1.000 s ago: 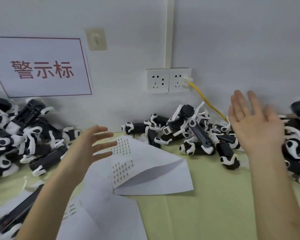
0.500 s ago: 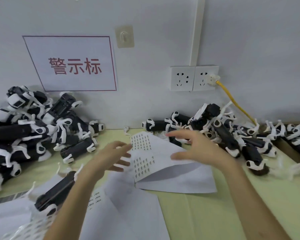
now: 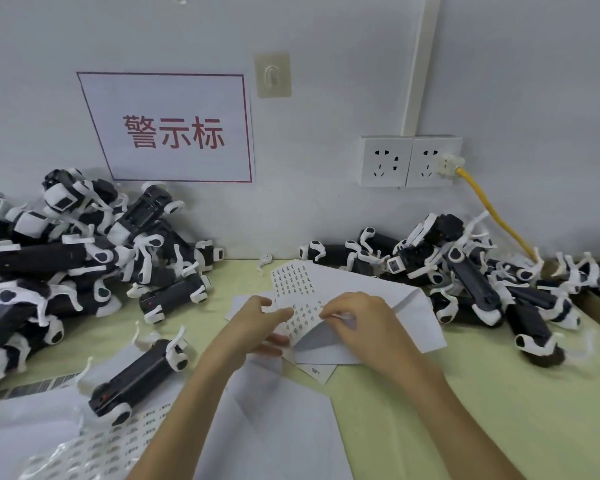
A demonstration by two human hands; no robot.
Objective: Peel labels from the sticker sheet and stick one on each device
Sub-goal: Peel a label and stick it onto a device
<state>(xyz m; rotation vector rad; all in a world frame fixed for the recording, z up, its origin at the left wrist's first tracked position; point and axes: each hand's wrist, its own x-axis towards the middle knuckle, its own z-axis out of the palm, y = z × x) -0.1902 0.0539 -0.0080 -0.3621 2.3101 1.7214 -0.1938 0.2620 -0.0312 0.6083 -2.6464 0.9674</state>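
My left hand [image 3: 253, 327] gripping the sticker sheet [image 3: 293, 282] over the green worktop [image 3: 482, 403], my right hand [image 3: 361, 323] pinching its printed face, black-and-white devices [image 3: 66, 265] heaped far left and far right.

- Left hand [image 3: 253, 323]: bare, slim fingers, smooth skin at the knuckles
- Right hand [image 3: 357, 323]: bare too, same slim build
- Left forearm [image 3: 187, 410]: bare along all its visible length, slender, smooth
- Right forearm [image 3: 447, 410]: bare likewise, looks broader in the wide lens
- Fingernails too blurred to tell
- Elbows and upper arms out of view, so clothing cannot be told
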